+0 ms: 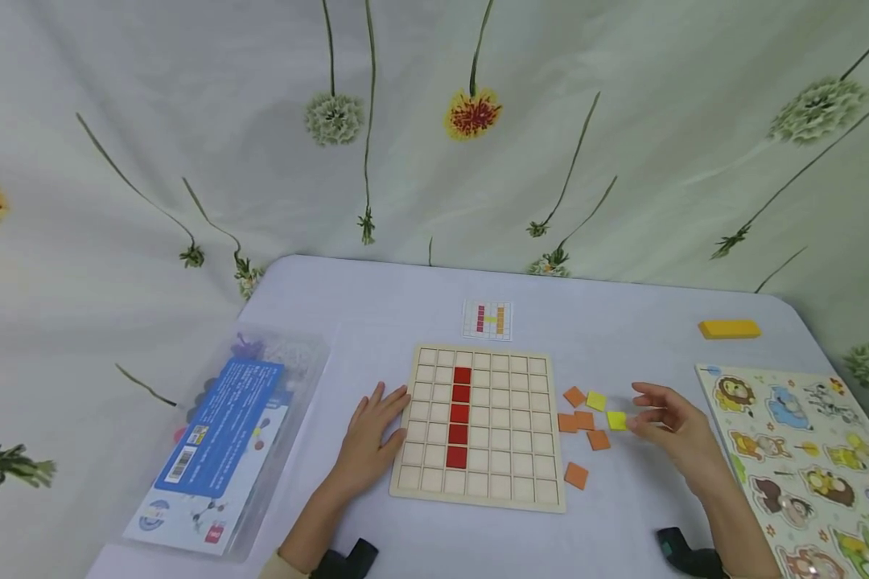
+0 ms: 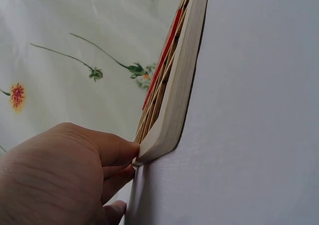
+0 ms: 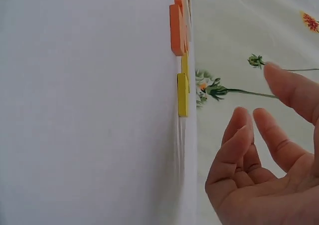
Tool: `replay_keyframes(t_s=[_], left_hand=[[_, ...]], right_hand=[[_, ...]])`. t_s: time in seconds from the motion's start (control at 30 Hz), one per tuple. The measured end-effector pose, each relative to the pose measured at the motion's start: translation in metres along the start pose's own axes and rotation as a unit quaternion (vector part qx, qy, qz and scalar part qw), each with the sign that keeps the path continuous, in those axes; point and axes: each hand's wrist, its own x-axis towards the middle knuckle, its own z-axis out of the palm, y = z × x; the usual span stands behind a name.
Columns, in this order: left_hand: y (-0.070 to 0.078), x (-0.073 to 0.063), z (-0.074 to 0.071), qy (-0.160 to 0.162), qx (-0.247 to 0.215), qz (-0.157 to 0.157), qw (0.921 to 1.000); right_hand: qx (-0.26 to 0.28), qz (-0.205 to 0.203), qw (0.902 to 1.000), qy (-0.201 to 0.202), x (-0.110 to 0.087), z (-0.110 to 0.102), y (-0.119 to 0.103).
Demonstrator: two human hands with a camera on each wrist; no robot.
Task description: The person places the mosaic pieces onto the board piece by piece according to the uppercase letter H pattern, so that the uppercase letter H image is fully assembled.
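Observation:
A wooden grid board (image 1: 504,486) lies mid-table, with a column of several red square tiles (image 1: 459,435) set in its cells. My left hand (image 1: 369,441) rests at the board's left edge; in the left wrist view its fingertips touch the rim. Just right of a yellow tile (image 1: 615,420) hovers my right hand (image 1: 672,428), thumb and fingers parted. The right wrist view shows a gap between those fingers and the yellow tile (image 3: 183,95). A second yellow tile (image 1: 596,400) and several orange tiles (image 1: 576,475) lie loose beside the board.
Behind the board lies a small pattern card (image 1: 488,320). A clear case with a blue label (image 1: 220,426) is at the left. On the right are an animal picture board (image 1: 789,474) and a yellow block (image 1: 729,329). A floral cloth hangs behind.

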Motion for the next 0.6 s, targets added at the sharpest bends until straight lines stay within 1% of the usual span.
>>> replay_keyframes(t_s=[0.1,0.2,0.3,0.6], left_hand=[[0.000,0.000,0.000,-0.001,-0.001,-0.001,1.0000],[0.001,0.000,0.000,-0.001,-0.001,-0.002,1.0000],[0.001,0.000,0.000,0.000,-0.002,-0.001,1.0000],[0.003,0.000,-0.001,0.002,-0.002,0.000,1.0000]], right_hand=[[-0.014,0.028,0.9995,-0.008,0.002,0.001,0.006],[-0.035,0.042,0.9984,-0.017,0.004,0.004,0.011],[-0.046,0.046,0.9976,-0.024,0.005,0.006,0.017],[-0.079,0.045,0.9957,-0.020,0.007,0.008,0.024]])
